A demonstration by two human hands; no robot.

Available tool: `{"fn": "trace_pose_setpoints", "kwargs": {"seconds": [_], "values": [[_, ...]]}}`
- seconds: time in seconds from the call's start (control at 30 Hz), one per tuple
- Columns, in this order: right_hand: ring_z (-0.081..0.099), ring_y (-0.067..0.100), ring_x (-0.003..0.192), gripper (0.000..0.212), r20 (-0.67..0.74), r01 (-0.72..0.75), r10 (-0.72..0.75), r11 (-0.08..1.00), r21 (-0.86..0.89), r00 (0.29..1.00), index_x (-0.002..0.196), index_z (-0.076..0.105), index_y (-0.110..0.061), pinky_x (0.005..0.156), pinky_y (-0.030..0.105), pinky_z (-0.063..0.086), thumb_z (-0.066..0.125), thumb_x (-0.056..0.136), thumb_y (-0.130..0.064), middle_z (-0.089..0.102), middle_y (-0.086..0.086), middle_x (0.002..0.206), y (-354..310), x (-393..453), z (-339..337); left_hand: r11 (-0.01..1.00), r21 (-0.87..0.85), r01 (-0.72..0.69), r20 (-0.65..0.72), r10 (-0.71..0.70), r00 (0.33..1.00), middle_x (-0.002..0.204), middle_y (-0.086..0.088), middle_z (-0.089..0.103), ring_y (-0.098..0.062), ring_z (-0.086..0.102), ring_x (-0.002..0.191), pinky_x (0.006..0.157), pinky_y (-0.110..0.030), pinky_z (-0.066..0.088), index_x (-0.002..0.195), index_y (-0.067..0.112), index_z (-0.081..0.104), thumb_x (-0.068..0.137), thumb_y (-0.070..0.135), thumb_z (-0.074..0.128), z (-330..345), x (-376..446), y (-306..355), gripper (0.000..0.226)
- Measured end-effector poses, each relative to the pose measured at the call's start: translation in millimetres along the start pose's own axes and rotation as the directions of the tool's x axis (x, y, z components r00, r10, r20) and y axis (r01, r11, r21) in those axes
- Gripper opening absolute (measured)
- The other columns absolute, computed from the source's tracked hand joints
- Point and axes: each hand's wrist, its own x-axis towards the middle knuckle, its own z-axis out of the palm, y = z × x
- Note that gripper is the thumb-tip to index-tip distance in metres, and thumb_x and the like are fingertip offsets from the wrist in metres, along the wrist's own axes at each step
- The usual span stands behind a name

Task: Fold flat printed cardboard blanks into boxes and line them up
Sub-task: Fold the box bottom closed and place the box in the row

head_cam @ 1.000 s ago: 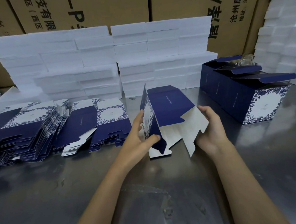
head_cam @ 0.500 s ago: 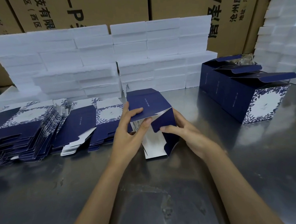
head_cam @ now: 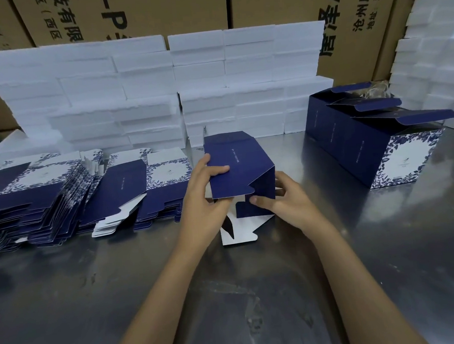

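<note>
A navy cardboard box blank (head_cam: 240, 163), half opened into a sleeve, is held over the steel table at centre. My left hand (head_cam: 205, 199) grips its left edge, thumb on the top panel. My right hand (head_cam: 280, 200) pinches a navy side flap folded inward at the near end. A white inner flap (head_cam: 240, 232) hangs down onto the table. Piles of flat printed blanks (head_cam: 62, 192) lie to the left. Folded navy boxes (head_cam: 378, 149) with open lids stand in a row at the right.
White foam blocks (head_cam: 178, 95) are stacked in a wall behind, with more foam blocks (head_cam: 431, 53) at the far right. Brown shipping cartons (head_cam: 263, 4) stand behind them. The steel table (head_cam: 228, 291) stretches toward me under my forearms.
The blank went from a flat upright sheet to an opened sleeve lying lengthwise. My right hand moved in from the right edge and folded a side flap inward.
</note>
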Motion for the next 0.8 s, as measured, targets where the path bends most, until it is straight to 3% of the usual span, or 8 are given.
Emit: {"fn": "trace_pose_setpoints", "kwargs": {"seconds": [0.07, 0.13, 0.23, 0.33, 0.53, 0.8], "values": [[0.065, 0.009, 0.093, 0.051, 0.003, -0.048, 0.048, 0.998, -0.05, 0.999, 0.117, 0.059, -0.022, 0.078, 0.028, 0.055, 0.089, 0.076, -0.034, 0.067, -0.003, 0.11, 3.3, 1.9, -6.6, 0.999, 0.041, -0.019, -0.066, 0.022, 0.998, 0.145, 0.011, 0.046, -0.002, 0.044, 0.136, 0.104, -0.026, 0.045, 0.108, 0.025, 0.065, 0.083, -0.001, 0.072, 2.8, 7.1, -1.7, 0.036], [0.062, 0.017, 0.08, 0.045, 0.006, -0.075, 0.076, 0.989, -0.124, 0.997, 0.097, 0.06, -0.014, 0.075, 0.035, 0.052, 0.091, 0.073, -0.036, 0.067, 0.001, 0.091, 6.9, 3.7, -12.0, 0.999, 0.039, -0.013, -0.081, 0.016, 0.997, 0.137, 0.012, 0.053, -0.005, 0.05, 0.13, 0.104, -0.037, 0.046, 0.102, 0.023, 0.065, 0.08, -0.001, 0.07, 7.1, 15.3, -1.3, 0.033], [0.048, 0.016, 0.066, 0.042, 0.051, -0.063, 0.077, 0.969, -0.241, 0.996, 0.075, 0.056, -0.011, 0.063, 0.03, 0.04, 0.09, 0.074, -0.036, 0.053, -0.006, 0.067, 10.8, 4.2, -15.9, 0.998, -0.04, 0.038, -0.067, -0.04, 0.997, 0.132, 0.015, 0.059, -0.008, 0.057, 0.124, 0.099, -0.031, 0.048, 0.092, 0.026, 0.064, 0.08, 0.0, 0.069, 14.0, 24.4, 2.0, 0.029], [0.047, 0.016, 0.067, 0.045, 0.084, -0.05, 0.078, 0.954, -0.295, 0.993, 0.082, 0.061, 0.0, 0.063, 0.028, 0.038, 0.087, 0.078, -0.037, 0.052, -0.003, 0.068, 12.9, 5.1, -15.9, 0.993, -0.105, 0.063, -0.088, -0.072, 0.994, 0.131, 0.017, 0.06, -0.008, 0.057, 0.124, 0.096, -0.035, 0.048, 0.089, 0.029, 0.064, 0.081, 0.0, 0.07, 18.9, 24.7, 0.6, 0.03], [0.044, 0.016, 0.063, 0.042, 0.065, -0.031, 0.056, 0.941, -0.337, 0.996, 0.078, 0.06, -0.001, 0.058, 0.028, 0.035, 0.084, 0.082, -0.034, 0.05, -0.002, 0.065, 11.8, 6.0, -13.2, 0.988, -0.128, 0.088, -0.102, -0.101, 0.99, 0.13, 0.025, 0.059, -0.002, 0.057, 0.122, 0.092, -0.064, 0.048, 0.092, 0.033, 0.065, 0.074, 0.009, 0.066, 18.8, 19.4, 5.2, 0.029], [0.044, 0.013, 0.057, 0.046, 0.031, -0.024, 0.04, 0.912, -0.41, 0.999, 0.063, 0.048, -0.016, 0.054, 0.026, 0.033, 0.084, 0.08, -0.04, 0.048, -0.008, 0.056, 12.3, 0.9, -11.9, 0.995, -0.078, 0.062, -0.084, -0.069, 0.994, 0.131, 0.025, 0.057, -0.006, 0.054, 0.127, 0.096, -0.061, 0.046, 0.099, 0.033, 0.07, 0.07, 0.018, 0.056, 17.1, 16.9, 8.4, 0.036]]}}
